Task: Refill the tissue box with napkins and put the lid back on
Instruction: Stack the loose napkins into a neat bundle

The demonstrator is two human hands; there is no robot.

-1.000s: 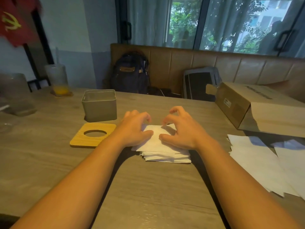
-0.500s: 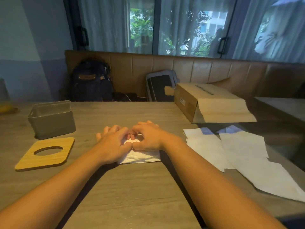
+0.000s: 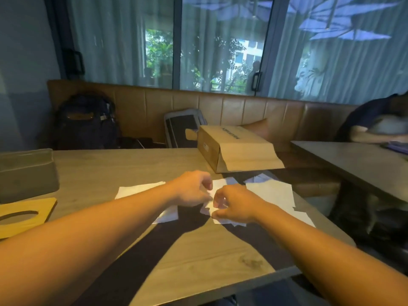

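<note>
Both hands are mid-frame, over white napkins on the wooden worktop (image 3: 212,257).
- Right hand (image 3: 237,204): fingers curled, pinching a loose napkin (image 3: 220,220) at its near edge.
- Left hand (image 3: 191,188): fingers curled down, tips at the same napkin and just beside the right hand's fingers. It's motion-blurred, so I can't tell if it actually grips.
- Napkin pile (image 3: 139,190): lies flat, left of centre. The left forearm crosses over it and a corner shows below the arm.
- More napkins (image 3: 271,193) are spread and overlapping right of the hands, out to the worktop's right edge.
- Tissue box (image 3: 26,173): grey, at the left edge of the frame, lid off. Its inside isn't visible from this angle.
- Lid (image 3: 33,212): a yellow-wood plate with an oval cutout, flat on the worktop just below the tissue box at lower left.
- Cardboard box (image 3: 238,149): above the hands at the worktop's far edge, with its flap open toward the camera. There is dark print on top, upside down from here and unreadable. The small label on the end face is also unreadable.

Background:
- A tan padded bench (image 3: 242,111) runs under curtained windows.
- A dark backpack (image 3: 88,122) sits on the bench at left, and a grey case (image 3: 183,129) leans behind the cardboard box.
- A second table (image 3: 353,160) is at right, with another person's arm (image 3: 373,136) resting on it.
</note>
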